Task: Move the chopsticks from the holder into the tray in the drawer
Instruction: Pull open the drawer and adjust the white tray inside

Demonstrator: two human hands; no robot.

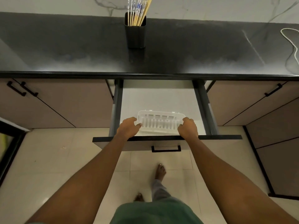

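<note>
Several chopsticks (139,11), some plain wood and some white with blue print, stand upright in a black holder (135,34) at the back of the dark countertop. Below it the drawer (166,137) is pulled out. A white slotted plastic tray (160,122) lies near the drawer's front. My left hand (127,128) grips the tray's left end and my right hand (188,127) grips its right end, fingers curled over the rim. The tray holds no chopsticks.
A white cord (291,46) loops on the countertop (64,50) at the far right. Closed cabinet doors with black handles (22,89) flank the drawer. My bare feet (160,171) stand on the pale tiled floor under the drawer front.
</note>
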